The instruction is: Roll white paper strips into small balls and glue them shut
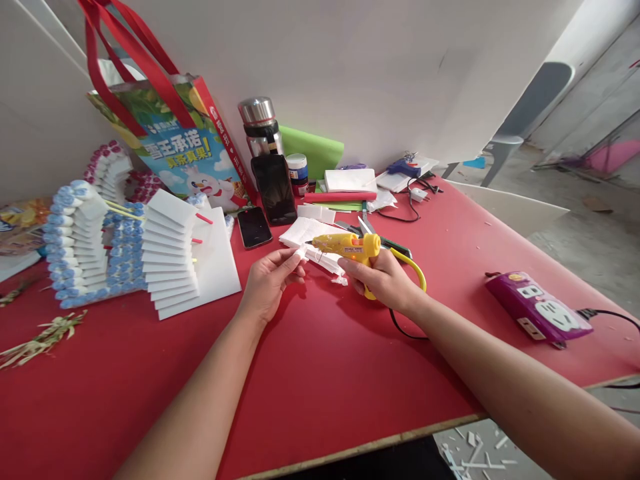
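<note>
Above the red tabletop (320, 393), in the head view, a yellow glue gun (335, 244) was gripped by its handle in the right hand (383, 277), its nozzle pointed toward the left hand (267, 280). A small white piece (301, 251) was pinched between the left thumb and fingers, just beside the nozzle; whether the two were touching could not be told. Behind the hands, a stack of white sheets (303, 230) was laid on the table. Farther left, a fanned row of white panels (169, 270) was seen beside a blue-and-white layered piece (75, 247). A black phone (273, 190) was propped upright before a steel bottle (257, 111), and a purple power strip (540, 307) was placed well apart, at the right.
</note>
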